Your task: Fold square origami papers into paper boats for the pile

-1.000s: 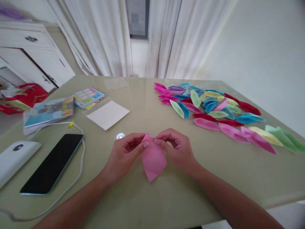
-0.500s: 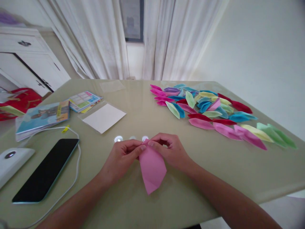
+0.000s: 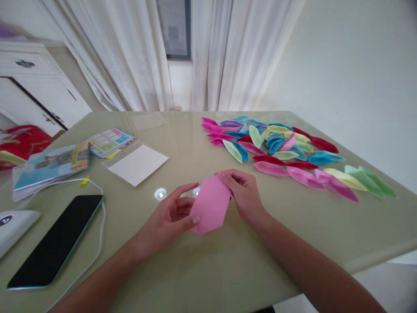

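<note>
A piece of folded pink paper (image 3: 211, 204) is held up above the table between both hands, its flat side facing me. My right hand (image 3: 244, 191) pinches its upper right corner between thumb and fingers. At the lower left edge, the thumb of my left hand (image 3: 172, 213) lies on the front of the paper; its index finger is raised away and the other fingers curl partly behind. To the right lies a spread of folded paper pieces (image 3: 270, 168) in pink, red, blue, green, yellow and purple.
On the left of the table (image 3: 182, 274) lie a black-screened phone (image 3: 55, 243), a white cable (image 3: 101, 230), a white device (image 3: 16, 228), booklets (image 3: 52, 163), printed cards (image 3: 110, 141) and a white sheet (image 3: 138, 165). Curtains (image 3: 130, 52) hang behind.
Both hands pinched the paper's top end together; now the paper is lifted and turned, with my left hand shifted to its lower left edge and my right hand at the upper right corner.
</note>
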Motion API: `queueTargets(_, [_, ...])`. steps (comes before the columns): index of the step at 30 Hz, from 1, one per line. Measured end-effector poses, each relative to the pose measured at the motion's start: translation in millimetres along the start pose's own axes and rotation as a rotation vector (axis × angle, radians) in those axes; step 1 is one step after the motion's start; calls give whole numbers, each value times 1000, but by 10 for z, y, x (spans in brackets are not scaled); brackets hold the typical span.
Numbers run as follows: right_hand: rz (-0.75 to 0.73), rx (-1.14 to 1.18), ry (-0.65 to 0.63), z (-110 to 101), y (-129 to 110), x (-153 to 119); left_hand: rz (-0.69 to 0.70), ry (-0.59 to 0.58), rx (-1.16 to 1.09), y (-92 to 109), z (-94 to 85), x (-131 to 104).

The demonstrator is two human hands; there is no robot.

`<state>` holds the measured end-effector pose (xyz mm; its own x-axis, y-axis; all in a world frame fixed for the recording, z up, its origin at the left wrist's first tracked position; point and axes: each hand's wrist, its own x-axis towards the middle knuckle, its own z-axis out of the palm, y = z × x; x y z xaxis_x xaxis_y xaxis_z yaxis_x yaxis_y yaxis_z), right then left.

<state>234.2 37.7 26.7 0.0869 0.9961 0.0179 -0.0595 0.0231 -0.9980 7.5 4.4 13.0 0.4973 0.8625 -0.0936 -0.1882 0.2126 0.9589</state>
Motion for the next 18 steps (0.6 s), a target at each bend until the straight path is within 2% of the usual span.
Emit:
queueTargets(3, [117,91,96,-60,47,129,103,-31,85,5,-63,-8])
queueTargets(7, [222,145,81,-92,98,199,184,3,174,8,-107,-10])
queueTargets(11, [233,144,43,-85,108,179,266,71,174,8,-108,-23])
queueTargets(18, [252,151,37,-64,129,168,344,119,248,44,-87,-12])
